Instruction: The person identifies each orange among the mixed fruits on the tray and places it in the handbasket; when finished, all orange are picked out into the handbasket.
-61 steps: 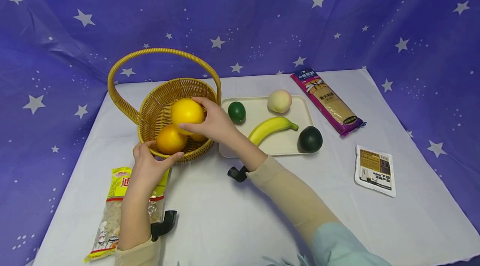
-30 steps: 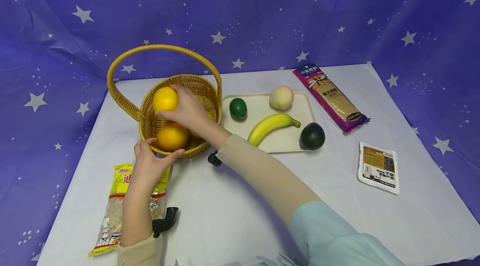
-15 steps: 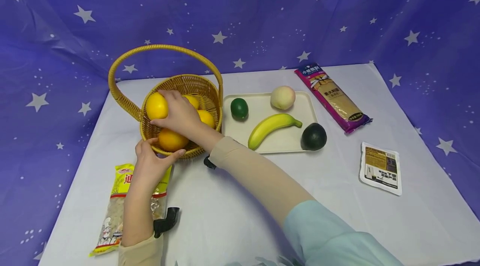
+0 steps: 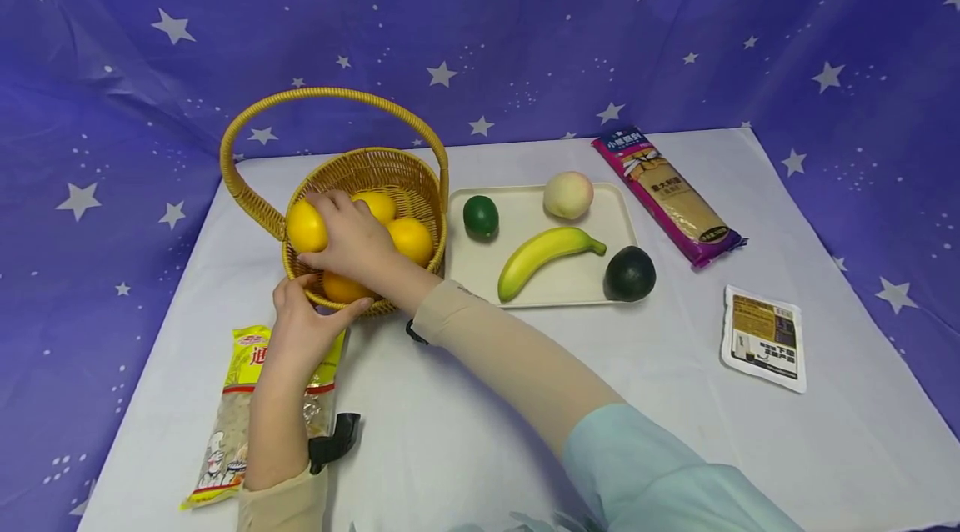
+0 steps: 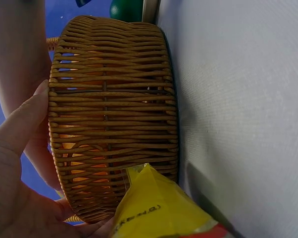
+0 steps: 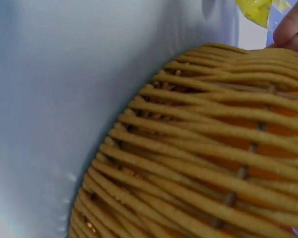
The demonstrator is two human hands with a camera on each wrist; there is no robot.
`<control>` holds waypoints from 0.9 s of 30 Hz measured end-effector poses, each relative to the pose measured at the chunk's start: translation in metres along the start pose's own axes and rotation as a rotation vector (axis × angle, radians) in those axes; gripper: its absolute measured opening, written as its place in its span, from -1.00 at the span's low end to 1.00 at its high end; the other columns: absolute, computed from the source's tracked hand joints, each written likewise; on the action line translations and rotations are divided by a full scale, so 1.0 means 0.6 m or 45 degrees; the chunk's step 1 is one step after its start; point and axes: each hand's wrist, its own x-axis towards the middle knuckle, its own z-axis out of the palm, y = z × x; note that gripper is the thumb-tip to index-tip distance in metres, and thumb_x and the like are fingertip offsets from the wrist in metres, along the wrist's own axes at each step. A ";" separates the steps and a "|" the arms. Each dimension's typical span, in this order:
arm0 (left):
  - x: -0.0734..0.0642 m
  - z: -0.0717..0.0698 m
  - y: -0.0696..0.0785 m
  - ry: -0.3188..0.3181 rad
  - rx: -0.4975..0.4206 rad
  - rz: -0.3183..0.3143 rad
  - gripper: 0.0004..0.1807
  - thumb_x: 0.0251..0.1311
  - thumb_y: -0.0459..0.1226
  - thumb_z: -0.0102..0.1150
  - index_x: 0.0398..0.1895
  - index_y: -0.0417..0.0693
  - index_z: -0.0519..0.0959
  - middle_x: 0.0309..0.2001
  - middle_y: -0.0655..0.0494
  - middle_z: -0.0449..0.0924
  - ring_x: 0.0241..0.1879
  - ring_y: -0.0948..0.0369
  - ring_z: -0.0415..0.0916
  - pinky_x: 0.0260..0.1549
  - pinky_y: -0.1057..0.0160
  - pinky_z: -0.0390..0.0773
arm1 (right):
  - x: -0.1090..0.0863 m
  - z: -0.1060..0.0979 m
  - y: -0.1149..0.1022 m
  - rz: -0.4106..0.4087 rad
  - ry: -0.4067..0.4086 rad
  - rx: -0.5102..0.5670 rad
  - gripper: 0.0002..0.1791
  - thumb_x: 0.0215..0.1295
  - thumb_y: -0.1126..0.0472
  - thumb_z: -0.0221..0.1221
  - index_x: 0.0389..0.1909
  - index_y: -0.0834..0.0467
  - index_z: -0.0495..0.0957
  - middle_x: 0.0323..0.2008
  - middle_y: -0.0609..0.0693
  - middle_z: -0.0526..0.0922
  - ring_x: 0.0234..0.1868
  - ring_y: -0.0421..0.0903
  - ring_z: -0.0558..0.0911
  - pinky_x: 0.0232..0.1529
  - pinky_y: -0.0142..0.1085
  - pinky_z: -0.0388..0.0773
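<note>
My right hand (image 4: 351, 238) reaches into the wicker basket (image 4: 360, 165) and holds a yellow-orange orange (image 4: 306, 228) by the basket's left inner wall. Two more oranges lie behind and right of that hand, the back orange (image 4: 378, 205) and the right orange (image 4: 411, 242). A deeper-coloured orange (image 4: 345, 288) sits at the front, partly hidden under my right hand. With thumb and fingers at the front rim, my left hand (image 4: 300, 332) grips the basket. The left wrist view shows the basket's woven side (image 5: 114, 109) beside my left thumb.
A cream tray (image 4: 480, 273) right of the basket bears a green lime-like fruit (image 4: 481, 217), peach (image 4: 568, 195), banana (image 4: 547, 257) and dark avocado (image 4: 629, 273). Further right lie a pasta packet (image 4: 667, 197) and white pouch (image 4: 763, 338). A yellow bag (image 4: 247, 357) lies under my left forearm.
My right hand has carried the orange from the basket's middle to its left side and lowered it. The oranges behind have come into view. My left hand stays at the rim.
</note>
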 end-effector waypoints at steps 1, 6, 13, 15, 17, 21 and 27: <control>0.000 0.000 0.000 0.000 -0.001 0.002 0.29 -0.07 0.44 0.13 0.44 -0.33 -0.07 0.45 -0.31 -0.39 0.25 -0.26 0.12 0.16 -0.26 0.20 | 0.000 0.001 0.000 -0.004 -0.006 -0.012 -0.06 0.09 -0.33 0.25 0.46 -0.17 0.11 0.35 -0.15 0.23 0.18 -0.10 0.36 0.07 -0.33 0.40; 0.001 0.001 0.001 0.006 0.006 0.006 0.29 -0.06 0.44 0.12 0.45 -0.32 -0.08 0.45 -0.30 -0.38 0.23 -0.25 0.14 0.14 -0.25 0.22 | -0.003 0.004 0.006 -0.016 -0.021 -0.004 -0.12 0.14 -0.31 0.23 0.45 -0.14 0.15 0.35 -0.17 0.26 0.20 -0.12 0.36 0.13 -0.33 0.35; 0.000 0.000 0.003 0.002 0.011 -0.026 0.31 -0.07 0.45 0.12 0.46 -0.32 -0.10 0.46 -0.30 -0.38 0.20 -0.25 0.15 0.13 -0.24 0.24 | -0.012 0.001 0.025 -0.014 -0.001 0.094 -0.11 0.15 -0.30 0.23 0.46 -0.11 0.15 0.36 -0.15 0.28 0.26 -0.11 0.35 0.22 -0.33 0.29; 0.001 0.000 0.003 0.001 0.011 -0.032 0.32 -0.08 0.45 0.12 0.46 -0.32 -0.11 0.46 -0.30 -0.38 0.21 -0.25 0.14 0.14 -0.25 0.23 | -0.016 -0.002 0.028 -0.020 0.011 0.122 -0.10 0.14 -0.30 0.24 0.46 -0.10 0.16 0.35 -0.15 0.29 0.26 -0.12 0.36 0.22 -0.33 0.29; 0.001 -0.001 0.003 0.001 0.010 -0.034 0.32 -0.08 0.45 0.12 0.46 -0.32 -0.11 0.46 -0.30 -0.39 0.21 -0.25 0.14 0.14 -0.25 0.23 | -0.020 -0.008 0.031 -0.027 0.027 0.151 -0.10 0.14 -0.30 0.24 0.45 -0.10 0.16 0.34 -0.15 0.30 0.25 -0.13 0.36 0.21 -0.32 0.30; 0.001 0.000 0.002 0.006 0.012 -0.030 0.32 -0.08 0.45 0.12 0.46 -0.33 -0.10 0.46 -0.31 -0.38 0.20 -0.25 0.15 0.13 -0.25 0.25 | -0.037 -0.027 0.035 -0.070 0.066 0.192 -0.11 0.14 -0.29 0.24 0.45 -0.10 0.16 0.34 -0.15 0.30 0.28 -0.15 0.34 0.23 -0.30 0.30; -0.001 0.001 0.002 0.010 0.007 -0.032 0.32 -0.09 0.45 0.12 0.46 -0.32 -0.09 0.47 -0.30 -0.38 0.21 -0.26 0.14 0.13 -0.26 0.24 | -0.077 -0.064 0.055 -0.140 0.172 0.283 -0.12 0.16 -0.26 0.25 0.46 -0.09 0.16 0.36 -0.12 0.27 0.33 -0.17 0.27 0.28 -0.26 0.26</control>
